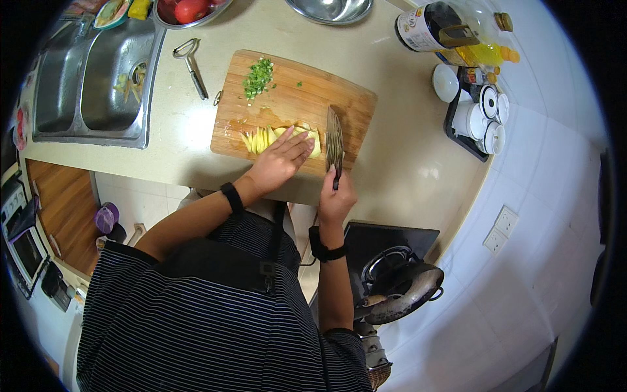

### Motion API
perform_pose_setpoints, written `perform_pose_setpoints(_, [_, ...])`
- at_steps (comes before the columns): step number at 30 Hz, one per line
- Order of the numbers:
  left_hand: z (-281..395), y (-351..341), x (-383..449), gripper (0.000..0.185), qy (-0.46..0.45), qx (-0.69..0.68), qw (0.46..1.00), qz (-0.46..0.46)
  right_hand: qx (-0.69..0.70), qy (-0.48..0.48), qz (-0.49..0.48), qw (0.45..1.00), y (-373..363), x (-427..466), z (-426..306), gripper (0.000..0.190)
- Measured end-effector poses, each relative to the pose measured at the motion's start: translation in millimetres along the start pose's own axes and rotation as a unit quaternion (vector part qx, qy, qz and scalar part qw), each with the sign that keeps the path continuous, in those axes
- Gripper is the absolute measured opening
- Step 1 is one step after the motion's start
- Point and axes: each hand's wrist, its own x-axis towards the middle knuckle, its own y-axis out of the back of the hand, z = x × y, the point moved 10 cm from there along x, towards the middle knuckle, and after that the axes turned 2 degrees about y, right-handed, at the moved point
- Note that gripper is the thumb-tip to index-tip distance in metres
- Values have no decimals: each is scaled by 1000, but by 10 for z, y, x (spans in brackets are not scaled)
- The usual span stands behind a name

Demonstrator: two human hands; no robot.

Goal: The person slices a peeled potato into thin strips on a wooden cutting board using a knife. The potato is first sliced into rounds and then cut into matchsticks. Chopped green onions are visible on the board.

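My left hand (281, 159) lies flat, fingers together, over a row of pale yellow slices (258, 140), which look like potato. The slices overlap along the near side of a wooden cutting board (303, 103). In my right hand (338, 196) is the handle of a kitchen knife (334, 139), its broad blade pointing away from me. The blade is just right of the slices, and a small gap shows between them. Chopped green onion (258, 78) sits in a heap at the board's far left. My left palm and fingers hide part of the slices.
A Y-shaped peeler (191, 66) lies left of the board, beside a double steel sink (115, 73) with peelings. Beyond are a bowl of tomatoes (191, 11) and a steel bowl (333, 10). Bottles (421, 29) and a seasoning tray (463, 112) line the right wall. A wok (406, 294) rests on the stove.
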Motion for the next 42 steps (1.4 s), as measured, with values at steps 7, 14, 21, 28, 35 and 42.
perform_pose_setpoints(7, [7, -11, -8, 44, -2, 7, 1000, -1, -32, 21, -28, 999, 134, -151, -116, 11])
perform_pose_setpoints(14, [16, -9, -1, 45, -6, 14, 1000, -1, -39, 20, -29, 999, 118, -179, -167, 12])
perform_pose_setpoints(21, [7, -11, -6, 44, -4, 4, 1000, 0, -20, 29, 13, 999, -102, -17, -82, 9])
perform_pose_setpoints(28, [-54, 25, -14, 40, 7, -66, 998, 22, -20, 13, -2, 1000, 103, -87, -94, 8])
perform_pose_setpoints(35, [-47, 17, -19, 38, 2, -64, 998, 29, -42, 12, -43, 998, 152, -207, -157, 9])
perform_pose_setpoints(42, [-22, 4, -24, 41, -6, -30, 999, 22, -37, 20, -29, 999, 137, -230, -179, 11])
